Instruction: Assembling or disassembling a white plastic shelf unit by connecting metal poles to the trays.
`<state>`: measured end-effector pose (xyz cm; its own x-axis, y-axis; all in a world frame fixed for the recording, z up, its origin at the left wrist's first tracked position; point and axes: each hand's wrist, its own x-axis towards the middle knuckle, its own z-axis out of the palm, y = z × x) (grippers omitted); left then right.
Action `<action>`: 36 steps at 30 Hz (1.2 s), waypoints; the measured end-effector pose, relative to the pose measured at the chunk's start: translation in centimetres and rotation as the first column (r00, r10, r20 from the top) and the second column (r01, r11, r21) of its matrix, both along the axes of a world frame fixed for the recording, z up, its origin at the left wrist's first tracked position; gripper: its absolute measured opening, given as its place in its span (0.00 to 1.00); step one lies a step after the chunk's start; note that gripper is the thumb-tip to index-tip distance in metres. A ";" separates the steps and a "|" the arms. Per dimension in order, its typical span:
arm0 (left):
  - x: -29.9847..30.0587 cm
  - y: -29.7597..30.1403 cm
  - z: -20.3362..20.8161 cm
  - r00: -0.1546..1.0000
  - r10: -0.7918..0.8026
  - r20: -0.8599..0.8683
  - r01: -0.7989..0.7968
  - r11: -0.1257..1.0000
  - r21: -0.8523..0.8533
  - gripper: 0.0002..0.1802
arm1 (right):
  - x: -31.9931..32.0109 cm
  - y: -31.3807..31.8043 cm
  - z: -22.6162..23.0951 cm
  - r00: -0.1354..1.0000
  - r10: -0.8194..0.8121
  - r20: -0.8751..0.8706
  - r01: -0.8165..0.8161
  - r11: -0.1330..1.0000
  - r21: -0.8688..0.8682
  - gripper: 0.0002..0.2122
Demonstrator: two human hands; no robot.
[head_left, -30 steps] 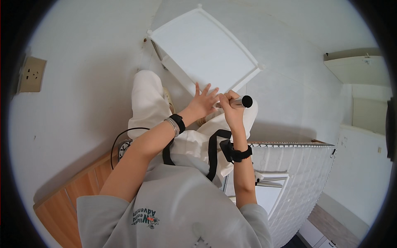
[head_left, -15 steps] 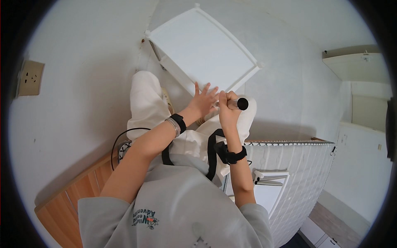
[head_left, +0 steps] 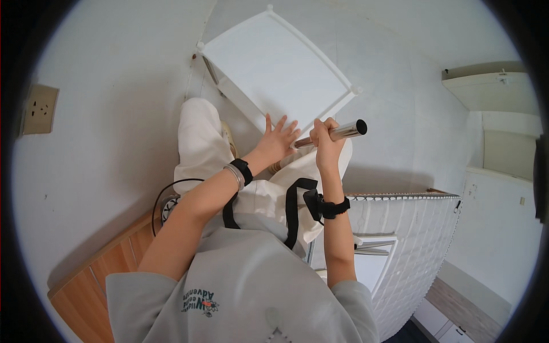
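In front of my legs stands a small white shelf unit (head_left: 280, 63), its flat top panel edged by a raised rim with rounded corner sockets. My left hand (head_left: 275, 140) lies with spread fingers on its near corner. Just right of that, my right hand (head_left: 327, 143) is wrapped round a shiny metal tube (head_left: 347, 130). The tube tilts up to the right and shows a dark open end. Its lower end is by the near corner; whether it sits in the socket I cannot tell.
On the bed (head_left: 414, 228) at right lies another white panel (head_left: 369, 263) with metal tubes (head_left: 374, 247) on it. A wooden headboard or bench (head_left: 103, 280) stands at lower left. The wall carries a socket plate (head_left: 40, 108). An open white cabinet door (head_left: 492, 91) juts out at far right.
The metal tube has swung down to the right, so more of its length shows. My right hand has moved right with it, while my left hand stays on the shelf corner.
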<state>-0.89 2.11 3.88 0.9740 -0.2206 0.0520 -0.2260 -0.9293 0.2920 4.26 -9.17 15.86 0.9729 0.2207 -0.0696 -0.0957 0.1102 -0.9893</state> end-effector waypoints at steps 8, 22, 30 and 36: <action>0.2 -0.3 0.6 0.997 0.008 -0.072 -0.001 0.996 0.088 0.33 | -2.6 1.2 -0.6 0.983 -0.026 0.183 0.065 0.976 -0.210 0.16; 0.1 0.1 0.2 1.000 0.015 -0.014 -0.015 0.999 0.036 0.35 | -1.1 1.4 1.6 0.987 -0.129 -0.092 0.132 0.991 0.028 0.14; 0.4 -0.1 0.7 0.996 0.029 -0.090 -0.020 0.996 0.091 0.35 | -2.4 1.6 0.0 0.988 -0.096 0.124 0.111 0.987 -0.116 0.13; 0.1 -0.2 0.5 0.998 0.023 -0.058 -0.017 0.995 0.098 0.35 | -2.9 1.3 -0.5 0.986 -0.032 0.162 0.059 0.984 -0.168 0.13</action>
<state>-0.82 1.95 4.41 0.9790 -0.2024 -0.0263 -0.1924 -0.9581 0.2124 1.34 -7.84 15.36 0.9833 0.1742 0.0532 0.0650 -0.0625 -0.9959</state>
